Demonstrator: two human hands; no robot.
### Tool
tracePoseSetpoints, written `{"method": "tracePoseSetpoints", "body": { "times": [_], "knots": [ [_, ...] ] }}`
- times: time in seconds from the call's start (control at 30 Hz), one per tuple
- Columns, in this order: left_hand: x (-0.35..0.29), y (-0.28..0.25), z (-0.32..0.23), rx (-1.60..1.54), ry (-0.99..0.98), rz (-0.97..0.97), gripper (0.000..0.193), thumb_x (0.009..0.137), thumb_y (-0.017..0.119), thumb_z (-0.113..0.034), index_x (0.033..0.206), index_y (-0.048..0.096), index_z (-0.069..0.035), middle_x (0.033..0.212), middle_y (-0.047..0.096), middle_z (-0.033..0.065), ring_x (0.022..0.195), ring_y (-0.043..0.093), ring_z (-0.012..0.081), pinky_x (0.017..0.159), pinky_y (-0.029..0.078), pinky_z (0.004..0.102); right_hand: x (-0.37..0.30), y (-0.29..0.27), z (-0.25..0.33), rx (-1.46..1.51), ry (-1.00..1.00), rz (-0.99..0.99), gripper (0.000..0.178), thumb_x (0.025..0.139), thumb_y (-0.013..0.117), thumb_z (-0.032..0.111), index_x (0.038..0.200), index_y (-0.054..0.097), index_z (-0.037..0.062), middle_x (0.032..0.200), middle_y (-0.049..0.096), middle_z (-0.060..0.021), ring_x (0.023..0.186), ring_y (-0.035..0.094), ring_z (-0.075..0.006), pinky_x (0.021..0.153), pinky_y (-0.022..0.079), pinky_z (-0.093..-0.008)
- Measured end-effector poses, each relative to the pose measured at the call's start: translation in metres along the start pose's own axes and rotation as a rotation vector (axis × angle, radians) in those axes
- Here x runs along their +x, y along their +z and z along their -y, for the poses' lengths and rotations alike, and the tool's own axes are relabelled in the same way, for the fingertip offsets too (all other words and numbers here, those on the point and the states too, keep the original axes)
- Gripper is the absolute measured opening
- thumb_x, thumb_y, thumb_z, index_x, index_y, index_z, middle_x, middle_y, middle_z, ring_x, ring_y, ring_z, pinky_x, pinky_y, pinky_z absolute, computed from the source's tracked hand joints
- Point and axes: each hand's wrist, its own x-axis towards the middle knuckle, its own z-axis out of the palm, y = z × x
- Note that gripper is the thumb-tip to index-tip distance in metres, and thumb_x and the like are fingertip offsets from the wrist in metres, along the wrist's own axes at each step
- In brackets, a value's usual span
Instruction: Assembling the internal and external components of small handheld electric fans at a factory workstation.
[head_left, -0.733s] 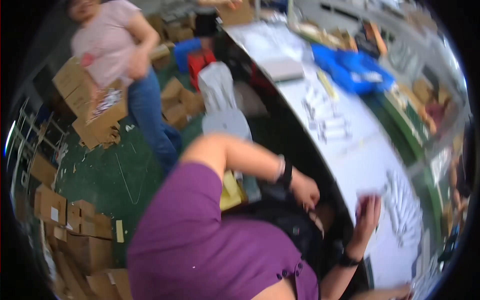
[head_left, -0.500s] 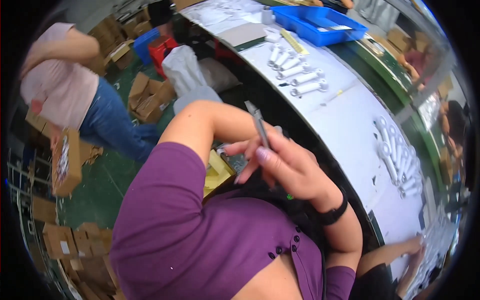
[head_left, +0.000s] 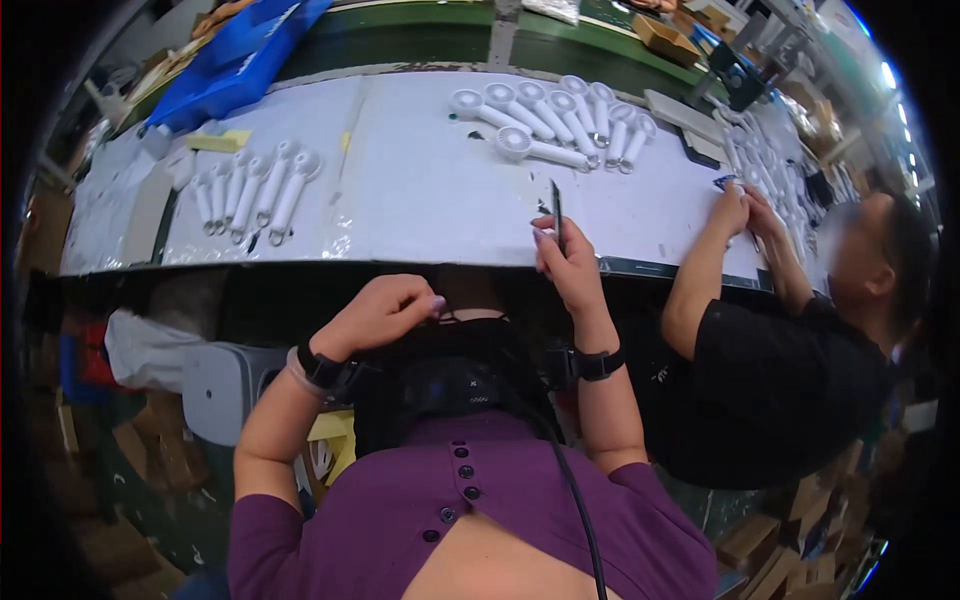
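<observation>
White table (head_left: 400, 200) stretches across your twelve o'clock. At one, your right hand (head_left: 566, 258) pinches a thin metal tool (head_left: 557, 206), tip near white round-headed sticks (head_left: 549, 115). At eleven, your left hand (head_left: 383, 313) has half-curled fingers; I can't tell if they hold anything.

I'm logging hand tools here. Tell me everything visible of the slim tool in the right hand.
The slim tool is grey and metallic-looking, tapering to a point at its far end. The right hand grips it, hiding its lower end, with the tip pointing away from the person. It shows against the white tabletop, near the front edge; whether it touches that surface is unclear.
</observation>
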Motion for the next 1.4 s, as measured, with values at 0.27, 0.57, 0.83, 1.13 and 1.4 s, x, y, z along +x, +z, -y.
{"method": "tracePoseSetpoints", "body": {
  "times": [0.27, 0.57, 0.83, 1.13, 1.4],
  "knots": [
    [0.058, -0.017, 0.022, -0.201, 0.010, -0.416, 0.025, 0.090, 0.059, -0.018, 0.071, 0.051, -0.003, 0.062, 0.043, -0.0048, 0.059, 0.038, 0.0031, 0.053, 0.034, 0.0202, 0.060, -0.033, 0.007, -0.307, 0.036, -0.301, 0.015, 0.089, 0.058, 0.016, 0.097, 0.064, 0.0051, 0.071, 0.059, -0.0023, 0.060, 0.050, -0.0086, 0.056, 0.041, -0.0229],
    [0.079, -0.014, 0.049, -0.276, -0.055, -0.300, 0.024, 0.093, 0.055, -0.020, 0.075, 0.050, -0.004, 0.064, 0.046, -0.0040, 0.059, 0.042, 0.0036, 0.055, 0.036, 0.0193, 0.141, -0.056, -0.012, -0.848, -0.158, -0.423, 0.032, 0.070, 0.073, 0.017, 0.100, 0.065, 0.0063, 0.091, 0.065, -0.0114, 0.086, 0.057, -0.0285, 0.075, 0.048, -0.0377],
    [0.073, -0.013, 0.053, -0.377, -0.043, -0.294, 0.022, 0.093, 0.054, -0.019, 0.077, 0.050, -0.004, 0.069, 0.049, -0.0020, 0.061, 0.045, 0.0050, 0.056, 0.039, 0.0200, 0.124, -0.049, -0.001, -1.176, -0.069, -0.280, 0.036, 0.069, 0.075, 0.023, 0.099, 0.066, 0.0052, 0.092, 0.065, -0.0102, 0.090, 0.056, -0.0278, 0.076, 0.048, -0.0382],
    [0.083, -0.020, 0.041, -0.457, -0.103, -0.244, 0.016, 0.094, 0.052, -0.019, 0.087, 0.052, -0.004, 0.075, 0.053, -0.0013, 0.065, 0.048, 0.0053, 0.059, 0.041, 0.0193, 0.100, -0.030, 0.010, -0.110, 0.337, -0.084, 0.039, 0.081, 0.069, 0.034, 0.099, 0.064, -0.0003, 0.072, 0.057, 0.0011, 0.053, 0.048, -0.0063, 0.047, 0.038, -0.0213],
    [0.102, -0.012, 0.006, -0.523, -0.048, -0.383, 0.029, 0.093, 0.053, -0.018, 0.117, 0.049, -0.002, 0.096, 0.058, 0.0017, 0.071, 0.052, 0.0063, 0.059, 0.044, 0.0195, 0.077, 0.007, 0.019, 0.226, 0.374, 0.010, 0.033, 0.085, 0.065, 0.031, 0.102, 0.065, 0.0025, 0.070, 0.056, 0.0032, 0.052, 0.045, -0.0058, 0.045, 0.034, -0.0201]
  ]
}}
